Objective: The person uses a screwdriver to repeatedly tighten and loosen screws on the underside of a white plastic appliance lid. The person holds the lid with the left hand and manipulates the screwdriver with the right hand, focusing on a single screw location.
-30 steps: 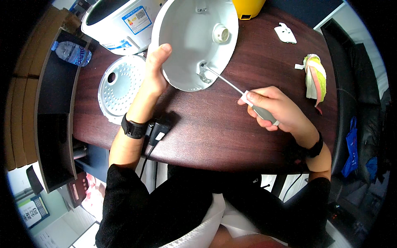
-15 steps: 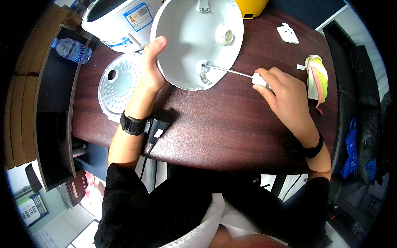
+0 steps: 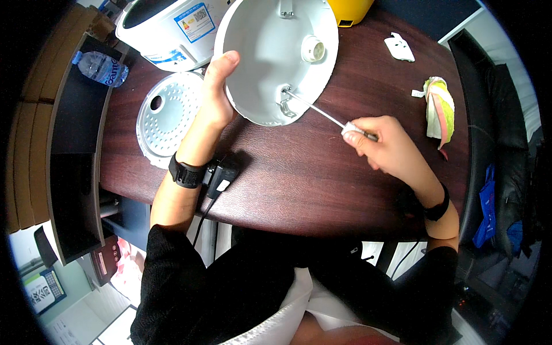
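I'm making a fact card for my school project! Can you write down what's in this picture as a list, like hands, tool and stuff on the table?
Left hand: holds the rim of the white shell
Right hand: grips the screwdriver
Screwdriver tip: inside the shell, at a metal bracket
Table: dark reddish brown
Left on table: holed disc
Right on table: white part, cloth

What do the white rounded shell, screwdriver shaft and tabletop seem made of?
White rounded shell: probably satin plastic, judging by its soft highlights. Screwdriver shaft: likely smooth metal, given its silvery shine. Tabletop: semi-gloss wood or laminate; dark reddish grain fits either.
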The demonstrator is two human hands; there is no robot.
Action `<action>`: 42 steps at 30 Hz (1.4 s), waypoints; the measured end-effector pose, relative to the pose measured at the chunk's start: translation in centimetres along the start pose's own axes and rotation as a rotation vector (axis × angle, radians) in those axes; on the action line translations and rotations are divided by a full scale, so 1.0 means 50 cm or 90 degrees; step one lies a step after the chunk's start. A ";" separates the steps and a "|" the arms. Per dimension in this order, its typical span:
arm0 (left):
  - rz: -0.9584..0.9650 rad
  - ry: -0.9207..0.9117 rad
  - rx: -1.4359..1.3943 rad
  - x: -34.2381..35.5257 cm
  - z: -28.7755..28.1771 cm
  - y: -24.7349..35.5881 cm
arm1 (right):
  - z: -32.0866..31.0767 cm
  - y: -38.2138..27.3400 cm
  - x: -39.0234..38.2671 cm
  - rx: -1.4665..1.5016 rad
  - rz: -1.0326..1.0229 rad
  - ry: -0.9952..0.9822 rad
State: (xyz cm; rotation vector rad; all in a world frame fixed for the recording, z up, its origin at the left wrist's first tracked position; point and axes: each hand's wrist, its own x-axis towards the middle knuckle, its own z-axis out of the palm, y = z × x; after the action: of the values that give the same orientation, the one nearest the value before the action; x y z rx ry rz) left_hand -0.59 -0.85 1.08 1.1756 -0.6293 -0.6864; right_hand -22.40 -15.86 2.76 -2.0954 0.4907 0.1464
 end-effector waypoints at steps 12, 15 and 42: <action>0.043 -0.056 0.041 0.000 -0.007 0.000 | 0.033 0.006 -0.001 0.518 0.180 -0.158; 0.074 -0.056 0.047 0.000 -0.006 -0.002 | 0.028 0.012 0.001 0.597 0.205 -0.195; 0.025 0.073 -0.045 -0.003 0.015 0.007 | -0.053 0.012 -0.011 0.247 0.009 0.058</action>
State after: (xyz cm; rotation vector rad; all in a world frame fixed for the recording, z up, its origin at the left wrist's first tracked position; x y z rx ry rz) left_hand -1.22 -1.10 1.59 1.1255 -0.5263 -0.5994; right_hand -23.36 -18.21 3.89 -1.7233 0.5420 -0.0351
